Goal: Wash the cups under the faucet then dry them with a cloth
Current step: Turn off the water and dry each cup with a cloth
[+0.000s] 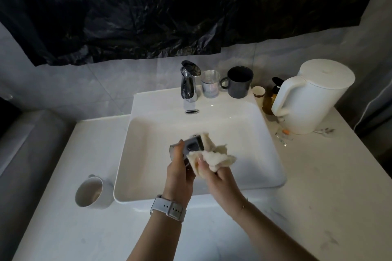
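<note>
Two hands meet over the white sink [273,154]: my left hand [180,172] clamps a grey cup [192,146] while my right hand [219,178] pinches a cream cloth [214,155] against it. Left of the sink, I see a white mug [91,193] on the pale marble counter [318,197]; behind the sink hangs black plastic sheeting [148,6].

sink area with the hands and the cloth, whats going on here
A person stands over the white rectangular sink, drying a grey cup. The left hand holds the cup on its side above the basin, while the right hand presses a crumpled cream cloth against it. The chrome faucet shows no running water. A white ceramic mug lies tilted on the counter left of the sink.
</note>
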Demonstrator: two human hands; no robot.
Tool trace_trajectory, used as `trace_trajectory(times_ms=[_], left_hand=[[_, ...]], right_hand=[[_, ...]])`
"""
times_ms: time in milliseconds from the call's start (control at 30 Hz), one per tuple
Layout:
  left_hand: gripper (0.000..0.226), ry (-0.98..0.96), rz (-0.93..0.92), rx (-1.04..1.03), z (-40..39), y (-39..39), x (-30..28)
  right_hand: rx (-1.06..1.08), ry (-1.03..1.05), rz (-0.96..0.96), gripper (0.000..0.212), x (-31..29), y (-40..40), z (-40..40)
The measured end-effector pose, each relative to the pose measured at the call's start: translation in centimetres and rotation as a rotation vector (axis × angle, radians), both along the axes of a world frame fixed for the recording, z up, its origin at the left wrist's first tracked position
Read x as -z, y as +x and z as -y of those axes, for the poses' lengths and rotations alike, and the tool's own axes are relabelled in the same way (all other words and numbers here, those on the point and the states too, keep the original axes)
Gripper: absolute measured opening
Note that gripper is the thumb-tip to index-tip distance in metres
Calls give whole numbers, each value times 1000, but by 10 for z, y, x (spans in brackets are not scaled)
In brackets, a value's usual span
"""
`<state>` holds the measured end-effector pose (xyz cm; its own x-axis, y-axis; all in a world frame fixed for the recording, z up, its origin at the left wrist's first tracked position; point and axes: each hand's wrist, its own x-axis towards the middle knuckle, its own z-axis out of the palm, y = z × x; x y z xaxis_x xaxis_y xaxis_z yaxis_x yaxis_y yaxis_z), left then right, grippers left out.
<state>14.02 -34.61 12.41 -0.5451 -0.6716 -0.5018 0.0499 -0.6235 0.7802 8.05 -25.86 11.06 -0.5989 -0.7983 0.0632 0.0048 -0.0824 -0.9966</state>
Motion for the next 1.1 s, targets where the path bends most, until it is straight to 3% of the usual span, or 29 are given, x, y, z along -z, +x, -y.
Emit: trace_trajectory(times_ms=[100, 267, 400, 467, 567, 633, 733, 800, 867, 1000, 1100], left_hand=[[51, -47, -1, 0, -10, -1, 4], [73, -82, 16, -58, 3, -3, 0], [44, -89, 27, -6, -9, -4, 3], [40, -136, 31, -22, -8, -5, 4], [64, -180, 61, -74, 4, -7, 4], [76, -311, 122, -48, 9, -7, 6], [63, -662, 188, 80, 7, -8, 6], [82, -805, 142, 210, 8, -6, 10], [99, -849, 75, 260, 10, -5, 17], [79, -906, 111, 271, 7, -12, 17], [78, -942, 97, 329, 8, -17, 10]], right_hand=[[-28, 77, 134, 17, -14, -21, 2], [-32, 37, 105, 20, -9, 9, -19], [-48, 68, 165, 17, -26, -20, -7], [-49, 112, 175, 16, -24, -20, -13], [-53, 139, 202, 14, -17, 0, -20], [-22, 127, 286, 15, -17, -1, -17], [53, 53, 528, 40, -14, -20, -8], [43, -23, 708, 39, -13, -28, -9], [11, -62, 847, 37, -10, -30, -12], [-12, -37, 913, 45, -1, -29, -18], [-25, -26, 930, 43, 6, -32, -25]])
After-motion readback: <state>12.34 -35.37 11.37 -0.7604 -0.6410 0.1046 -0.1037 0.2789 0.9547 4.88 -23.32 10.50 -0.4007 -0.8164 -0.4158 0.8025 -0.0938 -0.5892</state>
